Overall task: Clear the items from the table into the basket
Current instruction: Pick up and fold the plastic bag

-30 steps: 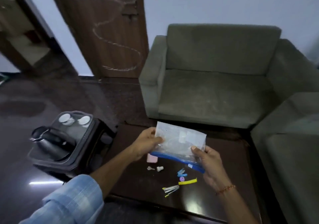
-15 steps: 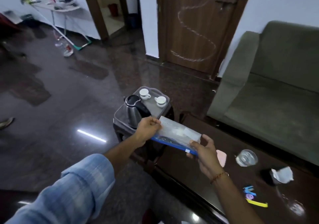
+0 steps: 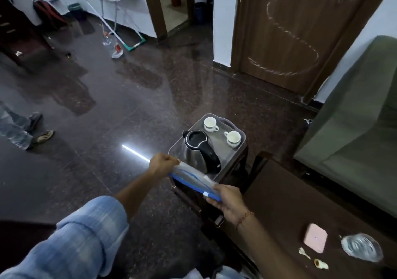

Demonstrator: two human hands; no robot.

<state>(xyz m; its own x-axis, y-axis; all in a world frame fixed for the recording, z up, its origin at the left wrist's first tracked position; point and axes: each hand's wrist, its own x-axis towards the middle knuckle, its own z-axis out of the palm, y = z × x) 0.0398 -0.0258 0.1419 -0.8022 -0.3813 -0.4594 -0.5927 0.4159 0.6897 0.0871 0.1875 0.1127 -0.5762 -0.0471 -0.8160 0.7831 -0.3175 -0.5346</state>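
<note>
I hold a clear zip bag (image 3: 191, 176) with a blue seal strip between both hands, stretched flat over the near edge of the grey basket (image 3: 240, 143). My left hand (image 3: 162, 163) pinches its left end and my right hand (image 3: 227, 199) grips its right end. In the basket stand a steel kettle (image 3: 198, 150) with a black handle and two white cups (image 3: 210, 124). On the dark wooden table (image 3: 285, 195) at the right lie a pink pad (image 3: 315, 237), a glass (image 3: 362, 247) and two small white pieces (image 3: 321, 264).
The basket rests on a dark stool (image 3: 234, 171) left of the table. A green sofa (image 3: 354, 145) stands behind the table. A person's legs (image 3: 19, 128) are at the far left on the glossy floor. A brown door (image 3: 296, 31) is behind.
My head has turned left, so the sofa and table slid right and the basket came to the middle. Both hands carried the bag from over the table to the basket's near edge.
</note>
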